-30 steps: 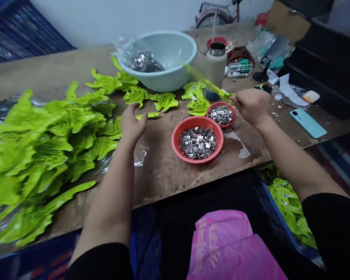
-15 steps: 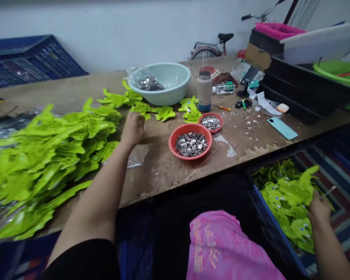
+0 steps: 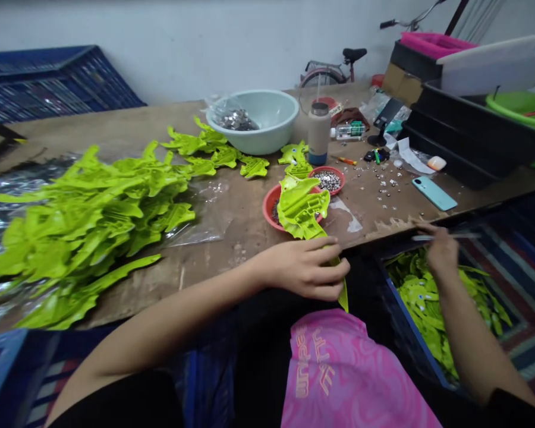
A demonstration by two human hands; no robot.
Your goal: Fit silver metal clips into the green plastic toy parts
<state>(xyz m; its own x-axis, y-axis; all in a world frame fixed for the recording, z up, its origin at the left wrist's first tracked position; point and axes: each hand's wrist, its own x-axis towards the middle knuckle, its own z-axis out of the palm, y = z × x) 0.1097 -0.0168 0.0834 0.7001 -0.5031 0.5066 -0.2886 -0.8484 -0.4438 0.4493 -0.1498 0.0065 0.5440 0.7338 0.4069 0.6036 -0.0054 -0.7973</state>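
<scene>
My left hand (image 3: 318,270) is closed on the narrow tail end of a lime-green moulded plastic piece (image 3: 301,205). Its ribbed inner side faces up, over the larger red bowl (image 3: 270,209) of small shiny metal parts. Beside that, a smaller red bowl (image 3: 340,179) also holds metal bits. At the right, my right hand (image 3: 443,252) grips a thin pale stick-like tool (image 3: 466,236) above a blue crate (image 3: 410,318). Several green pieces (image 3: 421,294), some with eye-like blue and white spots, lie in the crate. What the tool's tip looks like is too blurred to tell.
A large heap of green pieces (image 3: 111,208) covers the table's left side, partly on clear plastic. Behind stand a pale blue basin (image 3: 276,128) with bagged metal parts and a bottle (image 3: 319,134). A phone (image 3: 434,193) and black tubs (image 3: 463,134) are at right.
My left hand has come from the back row to the table's front edge, bringing a green piece. My right hand has let go of a green piece at the crate and moved up and left.
</scene>
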